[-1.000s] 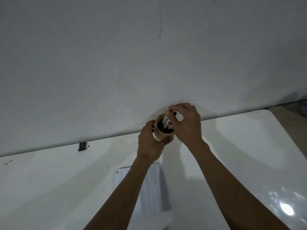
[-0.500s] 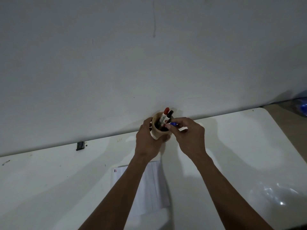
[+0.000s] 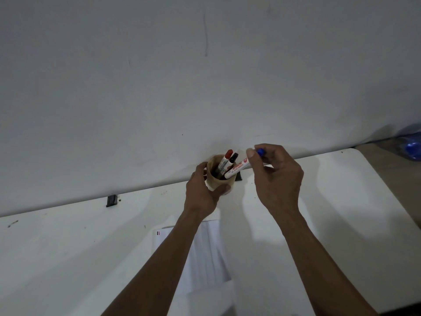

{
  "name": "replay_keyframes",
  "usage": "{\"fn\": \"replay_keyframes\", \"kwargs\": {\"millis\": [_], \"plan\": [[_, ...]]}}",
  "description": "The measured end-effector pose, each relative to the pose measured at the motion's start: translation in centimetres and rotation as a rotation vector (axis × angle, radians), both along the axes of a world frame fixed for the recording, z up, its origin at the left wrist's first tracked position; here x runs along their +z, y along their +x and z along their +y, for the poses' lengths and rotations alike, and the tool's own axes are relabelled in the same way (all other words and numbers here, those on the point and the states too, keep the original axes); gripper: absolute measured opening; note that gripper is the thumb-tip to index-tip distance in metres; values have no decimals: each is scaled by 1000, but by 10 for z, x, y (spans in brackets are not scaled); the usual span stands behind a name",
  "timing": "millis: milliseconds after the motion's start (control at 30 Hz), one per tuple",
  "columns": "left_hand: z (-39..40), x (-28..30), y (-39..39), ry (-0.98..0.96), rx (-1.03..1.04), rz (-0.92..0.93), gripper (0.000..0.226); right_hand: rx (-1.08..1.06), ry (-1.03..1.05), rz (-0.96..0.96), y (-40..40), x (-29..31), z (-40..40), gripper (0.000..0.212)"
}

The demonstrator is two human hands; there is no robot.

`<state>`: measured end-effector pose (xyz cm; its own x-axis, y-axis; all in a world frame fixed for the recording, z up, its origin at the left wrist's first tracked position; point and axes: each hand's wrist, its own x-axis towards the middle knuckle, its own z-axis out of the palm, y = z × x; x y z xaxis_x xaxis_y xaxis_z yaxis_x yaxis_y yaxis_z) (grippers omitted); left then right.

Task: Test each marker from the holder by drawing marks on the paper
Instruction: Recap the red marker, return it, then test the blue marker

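Head view shows a white table (image 3: 341, 201) set against a pale wall (image 3: 205, 76), with both bare forearms reaching forward from the lower edge. Left hand (image 3: 201, 192) is wrapped around a tan cylindrical holder (image 3: 215, 179), fingers curled on its left side and the thumb across its lower front; the holder stands at the far edge of the table, close to the wall. Two markers stand inside it, leaning to the right: one with a red cap (image 3: 224, 161) and, just beside it, one with a black cap (image 3: 230, 162). Right hand (image 3: 276, 176) pinches a third marker, blue-capped (image 3: 240, 168), near its cap end between thumb and forefinger, the other fingers loosely bent. This marker lies tilted, its cap up and to the right at the fingertips, its white barrel sloping down-left so that the lower end meets the holder's rim; whether that end is still inside the holder cannot be told. A sheet of paper (image 3: 209, 254) lies flat on the table nearer the person, partly covered by the left forearm, with a small dark and red mark at its upper left corner. A small black clip-like object (image 3: 111, 200) sits at the table's far edge to the left, and another dark piece (image 3: 238, 176) shows just right of the holder. A blue object (image 3: 413, 149), blurred, sits beyond the table's right end.
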<state>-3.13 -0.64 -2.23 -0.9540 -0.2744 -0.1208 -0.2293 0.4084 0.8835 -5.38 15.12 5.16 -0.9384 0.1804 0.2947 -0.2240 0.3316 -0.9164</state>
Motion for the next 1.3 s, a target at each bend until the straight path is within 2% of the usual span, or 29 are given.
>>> {"fn": "replay_keyframes", "kwargs": {"millis": [267,433,500,667,767,900,1100,1200,1300], "plan": [[-1,8,2,19,-17,-59,78,-102,-327,-72,22,17,10,7],[-13,25,20,2,-44,-113,82,-61,-464,-216,46,14,4,10],[-22,34,37,-28,-10,-95,75,-23,-508,-297,60,10,-6,12],[-51,66,95,53,6,2,37,176,-412,-492,103,-3,-39,4],[-70,82,129,140,-62,-41,25,332,-374,-651,129,-4,-60,17],[-94,88,170,164,-110,-84,19,487,-246,-690,159,-2,-80,28],[-123,79,216,238,-91,-98,17,654,-130,-683,192,2,-99,25],[-136,73,235,370,73,-73,18,724,-44,-688,203,1,-101,28],[-155,65,255,547,248,-59,19,657,-76,-677,213,-1,-102,22]]}}
